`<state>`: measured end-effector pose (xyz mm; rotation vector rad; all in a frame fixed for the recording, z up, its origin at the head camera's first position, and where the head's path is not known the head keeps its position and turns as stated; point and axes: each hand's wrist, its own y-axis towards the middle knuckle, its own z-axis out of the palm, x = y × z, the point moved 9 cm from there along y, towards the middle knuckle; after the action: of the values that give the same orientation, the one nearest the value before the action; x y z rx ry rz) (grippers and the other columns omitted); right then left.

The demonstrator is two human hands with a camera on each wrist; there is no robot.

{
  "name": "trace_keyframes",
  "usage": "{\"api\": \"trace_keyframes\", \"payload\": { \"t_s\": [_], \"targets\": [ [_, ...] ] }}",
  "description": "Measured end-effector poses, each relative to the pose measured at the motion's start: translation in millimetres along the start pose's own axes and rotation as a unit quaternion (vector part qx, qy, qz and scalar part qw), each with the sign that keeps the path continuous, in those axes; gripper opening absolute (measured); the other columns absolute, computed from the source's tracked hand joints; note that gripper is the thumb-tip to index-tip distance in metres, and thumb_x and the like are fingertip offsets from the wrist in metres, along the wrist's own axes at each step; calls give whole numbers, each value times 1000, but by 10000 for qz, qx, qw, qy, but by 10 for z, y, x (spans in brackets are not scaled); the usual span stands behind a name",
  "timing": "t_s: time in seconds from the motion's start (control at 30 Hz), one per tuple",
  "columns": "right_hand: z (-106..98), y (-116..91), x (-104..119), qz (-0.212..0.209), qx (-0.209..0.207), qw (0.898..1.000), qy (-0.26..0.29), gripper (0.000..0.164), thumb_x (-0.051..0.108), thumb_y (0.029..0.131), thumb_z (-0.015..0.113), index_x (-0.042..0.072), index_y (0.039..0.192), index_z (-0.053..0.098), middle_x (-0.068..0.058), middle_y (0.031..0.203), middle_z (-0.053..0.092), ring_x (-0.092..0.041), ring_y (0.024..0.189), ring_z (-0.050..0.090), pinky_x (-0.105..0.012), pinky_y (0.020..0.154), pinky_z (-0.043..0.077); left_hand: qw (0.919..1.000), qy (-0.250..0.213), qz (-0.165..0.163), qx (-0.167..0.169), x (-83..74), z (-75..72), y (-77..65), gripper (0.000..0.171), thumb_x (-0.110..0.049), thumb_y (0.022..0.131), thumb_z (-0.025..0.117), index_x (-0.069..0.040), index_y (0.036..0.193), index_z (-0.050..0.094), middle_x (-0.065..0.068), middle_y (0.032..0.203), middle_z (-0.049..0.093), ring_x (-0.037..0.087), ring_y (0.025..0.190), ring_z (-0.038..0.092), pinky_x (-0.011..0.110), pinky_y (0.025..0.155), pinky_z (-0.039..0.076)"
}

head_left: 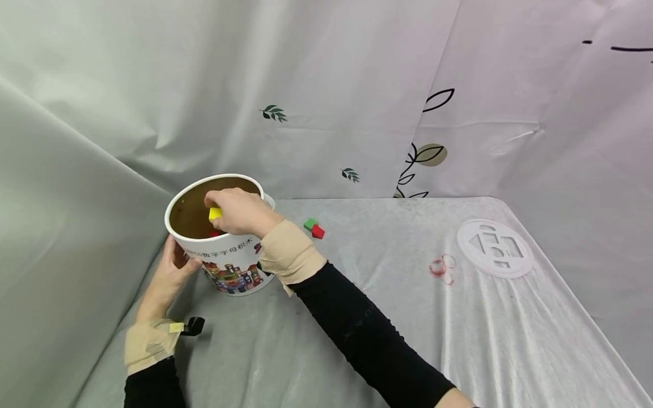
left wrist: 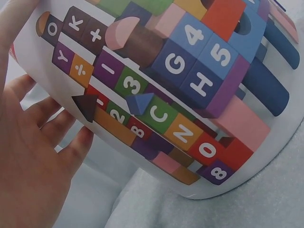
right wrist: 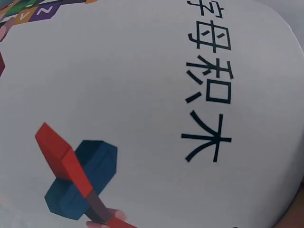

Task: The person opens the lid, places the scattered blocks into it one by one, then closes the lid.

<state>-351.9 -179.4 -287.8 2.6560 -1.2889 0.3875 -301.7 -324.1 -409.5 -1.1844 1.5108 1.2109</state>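
Observation:
A white round bucket (head_left: pixel 232 255), printed with Chinese characters and colourful toy blocks, stands at the left of the table. Against its left side is my left hand (head_left: pixel 170 275), thumb on the front and fingers bent round the wall. The left wrist view shows these fingers (left wrist: pixel 71 145) meeting the printed side. My right hand (head_left: pixel 240 211) is in over the bucket's mouth and pinches a yellow block (head_left: pixel 215 214) between thumb and fingers. Some red shows down inside the bucket. The right wrist view has only the printed wall (right wrist: pixel 142 95), not the fingers.
A green block (head_left: pixel 310 224) and a red block (head_left: pixel 318 231) lie together to the right of the bucket. Farther right rests a white round lid (head_left: pixel 497 266) with shaped cut-outs. Beside it are red outline marks (head_left: pixel 442 268) on the grey tablecloth (head_left: pixel 377 238). Hanging cloth surrounds the table.

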Motion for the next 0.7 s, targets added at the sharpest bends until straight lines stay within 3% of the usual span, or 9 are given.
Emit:
{"api": "trace_keyframes", "payload": {
  "t_s": [0.2, 0.53, 0.7],
  "targets": [
    [28, 26, 9, 29, 76, 10000, -55, 34, 36, 95, 62, 29, 128, 56, 13, 113, 59, -5, 99, 50, -28, 80, 41, 9999, 116, -39, -21, 9, -25, 8, 85, -13, 95, 64, -38, 156, 9, 8, 157, 17, 20, 137, 22, 48, 114, 14],
    [54, 38, -10, 110, 292, 9995, -44, 33, 39, 95, 61, 29, 126, 58, 12, 108, 60, -5, 99, 53, -30, 82, 42, 9995, 297, -112, -56, 7, -20, 2, 85, -16, 96, 63, -39, 156, 8, 8, 157, 17, 23, 137, 21, 53, 114, 12],
    [59, 39, -22, 136, 300, 9994, -66, 33, 39, 94, 62, 29, 125, 59, 12, 111, 61, -6, 103, 54, -32, 85, 43, 9998, 183, -28, -31, -5, -10, 8, 85, -14, 95, 63, -38, 156, 9, 7, 157, 17, 21, 137, 22, 45, 113, 14]
  ]
}}
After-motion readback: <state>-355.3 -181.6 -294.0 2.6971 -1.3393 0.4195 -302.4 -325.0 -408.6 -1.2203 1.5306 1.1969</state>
